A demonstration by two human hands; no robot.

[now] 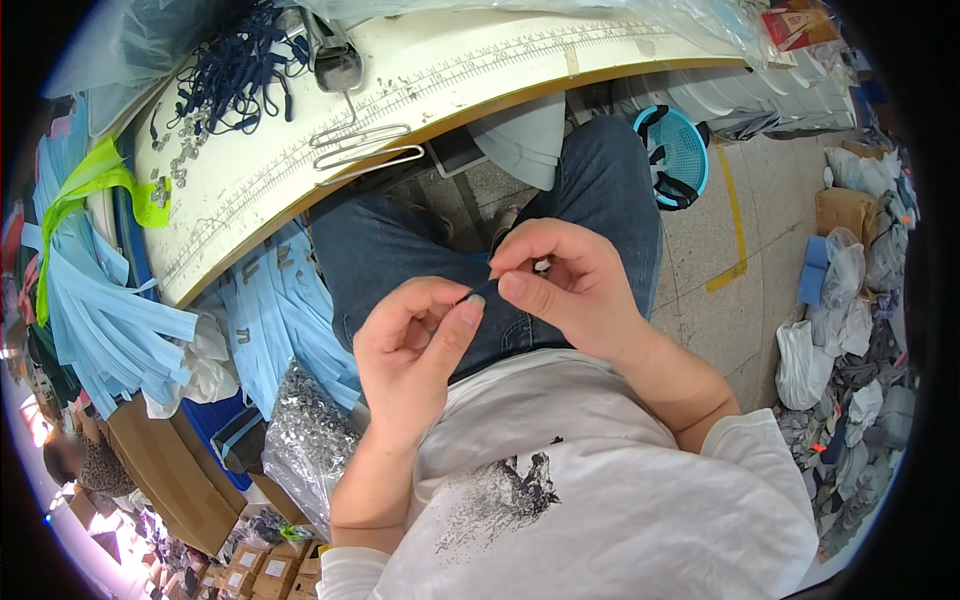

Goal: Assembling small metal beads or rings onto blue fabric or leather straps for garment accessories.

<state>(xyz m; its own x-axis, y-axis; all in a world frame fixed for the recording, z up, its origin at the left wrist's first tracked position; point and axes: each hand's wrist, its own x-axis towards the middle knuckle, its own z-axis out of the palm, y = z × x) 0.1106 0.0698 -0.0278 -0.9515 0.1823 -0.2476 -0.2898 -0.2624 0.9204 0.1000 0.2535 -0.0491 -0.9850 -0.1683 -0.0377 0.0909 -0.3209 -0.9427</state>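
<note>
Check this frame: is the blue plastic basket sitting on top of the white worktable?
No, the blue plastic basket sits on the floor beyond the person's knee, below the edge of the white worktable.

Dark navy cord [480, 291], blue jeans [400, 250], turquoise basket [680, 150], white table [330, 130]

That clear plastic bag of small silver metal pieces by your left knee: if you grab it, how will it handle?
The clear plastic bag of small silver metal pieces is bulging full, so it is probably heavy for its size. The film looks thin and glossy, so likely slippery, and it would sag and shift when lifted. Sharp metal parts might puncture it.
</note>
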